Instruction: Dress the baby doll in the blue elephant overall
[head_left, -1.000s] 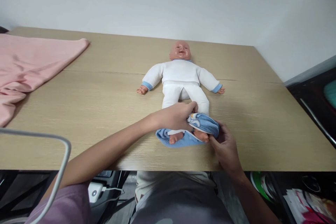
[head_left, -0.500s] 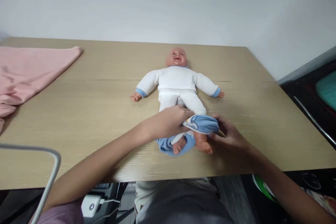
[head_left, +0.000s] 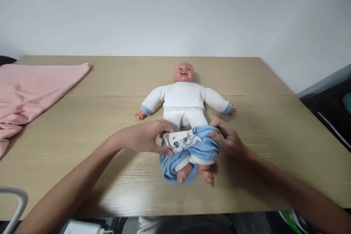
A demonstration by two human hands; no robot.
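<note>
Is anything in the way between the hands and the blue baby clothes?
Nothing visible is in the way. The left hand and the right hand both grip the blue garment, which is bunched around the legs of the doll on the table.

Soft, even light from above filled the scene, bright without hard glare. The pale wood-grain counter (head_left: 82,128) showed a faint whitish sheen at its near edge. Diffuse shadows lay beneath both forearms, darkest just right of the bunched blue fleece garment (head_left: 204,147) gripped by the left hand (head_left: 145,140) and right hand (head_left: 229,140). The plain white wall (head_left: 175,11) dimmed towards its corners. Wide-angle distortion splayed the counter's sides; a bent grey tube (head_left: 16,204), near left, was blurred.
</note>
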